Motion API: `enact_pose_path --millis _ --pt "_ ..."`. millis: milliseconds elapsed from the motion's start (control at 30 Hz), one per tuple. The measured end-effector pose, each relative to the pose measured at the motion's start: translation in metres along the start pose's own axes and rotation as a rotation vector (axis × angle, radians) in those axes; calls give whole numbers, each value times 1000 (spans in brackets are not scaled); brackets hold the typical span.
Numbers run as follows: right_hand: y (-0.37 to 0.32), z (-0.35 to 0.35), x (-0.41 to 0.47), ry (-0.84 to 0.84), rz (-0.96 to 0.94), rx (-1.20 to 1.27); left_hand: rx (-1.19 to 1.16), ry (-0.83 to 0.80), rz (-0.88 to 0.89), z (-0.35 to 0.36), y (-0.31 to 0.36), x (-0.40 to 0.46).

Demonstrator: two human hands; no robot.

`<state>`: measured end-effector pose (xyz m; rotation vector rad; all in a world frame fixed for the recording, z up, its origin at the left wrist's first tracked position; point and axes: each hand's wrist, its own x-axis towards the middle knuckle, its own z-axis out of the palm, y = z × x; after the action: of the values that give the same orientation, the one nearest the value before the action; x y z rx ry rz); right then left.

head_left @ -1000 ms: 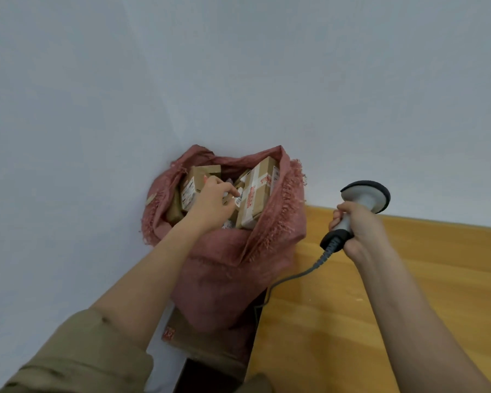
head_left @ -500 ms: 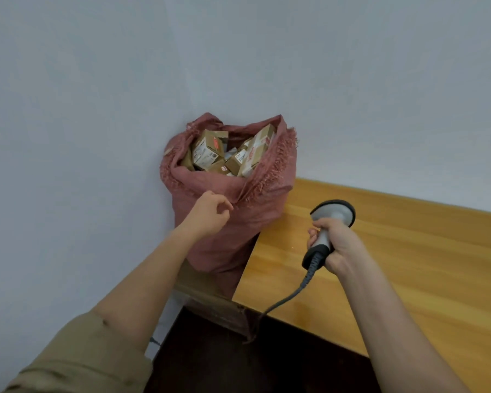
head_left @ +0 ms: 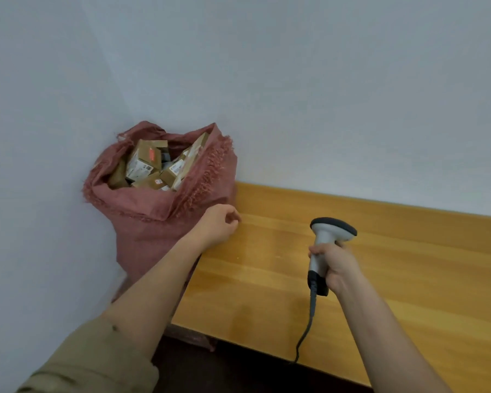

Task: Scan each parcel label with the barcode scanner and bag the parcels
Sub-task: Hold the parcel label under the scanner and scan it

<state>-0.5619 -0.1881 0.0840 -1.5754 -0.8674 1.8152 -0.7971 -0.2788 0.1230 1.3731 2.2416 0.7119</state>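
A dusty red woven sack (head_left: 153, 222) stands in the corner of the white walls, left of the wooden table (head_left: 380, 279). Several small brown cardboard parcels (head_left: 150, 163) with white labels fill its open mouth. My left hand (head_left: 220, 225) hovers empty at the table's left corner, in front of the sack, its fingers loosely curled. My right hand (head_left: 336, 266) grips the handle of a grey barcode scanner (head_left: 328, 239) held upright above the tabletop, its dark head pointing right. The scanner's cable (head_left: 306, 330) hangs down over the table's front edge.
White walls meet in a corner behind the sack. The yellow wooden tabletop stretches to the right. Below the table's front edge the floor (head_left: 238, 370) is dark. A brown box edge (head_left: 122, 287) shows under the sack.
My left hand has come out of the sack, empty, and drawn back to the table's corner. My right hand with the scanner has moved down and right over the table.
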Motion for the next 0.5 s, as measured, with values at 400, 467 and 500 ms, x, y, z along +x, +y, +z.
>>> enact_pose_path --millis 400,467,500 --pt "37 -53 145 143 65 -107 -98 -175 -202 132 61 69" --pt "51 -50 156 170 98 -156 -95 -184 -242 142 57 68" --pt "58 -49 161 176 101 -176 -86 -194 -255 145 54 67"
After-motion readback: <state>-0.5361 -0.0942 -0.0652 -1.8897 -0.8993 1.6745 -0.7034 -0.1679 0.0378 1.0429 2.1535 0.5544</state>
